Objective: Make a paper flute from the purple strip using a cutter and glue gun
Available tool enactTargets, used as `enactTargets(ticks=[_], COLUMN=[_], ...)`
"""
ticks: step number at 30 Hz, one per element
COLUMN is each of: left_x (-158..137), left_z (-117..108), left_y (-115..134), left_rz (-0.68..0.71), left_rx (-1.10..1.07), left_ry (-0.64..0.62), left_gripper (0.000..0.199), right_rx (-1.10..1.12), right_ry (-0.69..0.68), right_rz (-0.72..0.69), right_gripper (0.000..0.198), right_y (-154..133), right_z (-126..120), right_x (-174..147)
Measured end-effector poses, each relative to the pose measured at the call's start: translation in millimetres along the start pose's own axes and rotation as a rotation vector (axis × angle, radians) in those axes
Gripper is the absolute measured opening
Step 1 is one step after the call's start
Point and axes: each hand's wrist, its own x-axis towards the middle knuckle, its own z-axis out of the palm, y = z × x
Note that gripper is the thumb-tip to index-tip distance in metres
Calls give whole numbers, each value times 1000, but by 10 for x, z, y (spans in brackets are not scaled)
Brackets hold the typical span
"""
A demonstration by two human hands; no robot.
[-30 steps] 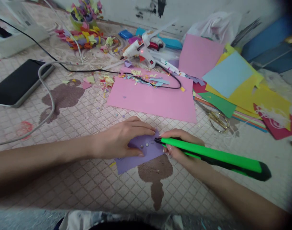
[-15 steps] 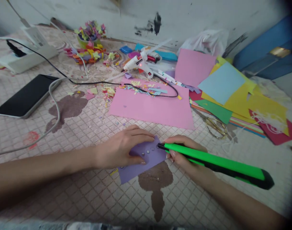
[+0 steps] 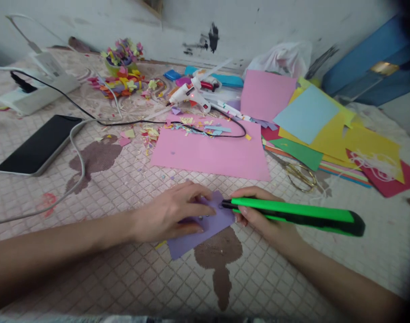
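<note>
A piece of purple paper (image 3: 201, 235) lies slanted on the quilted cloth, with a few small round marks on it, some hidden under fingers. My left hand (image 3: 180, 211) rests on it from the left, fingers apart and thumb stretched out toward the near edge. At the paper's right corner, my right hand (image 3: 259, 215) is closed around a green and black utility knife (image 3: 299, 211). The knife's black tip touches or hovers just over the paper; no blade can be made out. Its body points off to the right.
Behind the hands lies pink paper (image 3: 211, 157) with paper scraps and a white glue gun (image 3: 191, 94). Scissors (image 3: 299, 175) and coloured sheets (image 3: 306, 114) lie to the right. A phone (image 3: 40, 143), cables and a power strip (image 3: 40, 92) occupy the left.
My left fingers have shifted over the paper, with the index finger now across some round marks. The knife's rear end has swung away from me and leftward; its tip stays near the same spot.
</note>
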Motion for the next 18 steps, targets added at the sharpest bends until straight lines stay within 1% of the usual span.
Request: enactTargets(ticks=[3,5,6,8,10,12,14,16,18], left_x=[-5,-11,-16,-27,-38,-43,-38,-27,-18], left_z=[-19,-27,-29,-29,-27,-29,-35,-40,-38], left_y=[-15,-29,-35,-49,-62,-73,-80,-85,-89], left_rz=[122,172,172,126,43,-20,11,97,114], left_rx=[204,310,344,383,408,415,379,313,270], left_ry=[-88,-133,-137,-103,-38,6,-12,-88,-141], left_gripper=[29,32,34,44,55,61,54,46,46], right_rx=[146,200,213,226,238,241,239,244,248], right_ry=[32,61,75,97,104,109,115,117,115], right_rz=[43,54,56,55,53,52,57,61,65], right_gripper=[17,16,16,17,17,17,17,18,18], right_y=[70,100,109,119,123,126,128,125,117], right_z=[-13,-19,-23,-32,-44,-54,-60,-60,-56], right_x=[20,33,40,51,58,59,57,54,53])
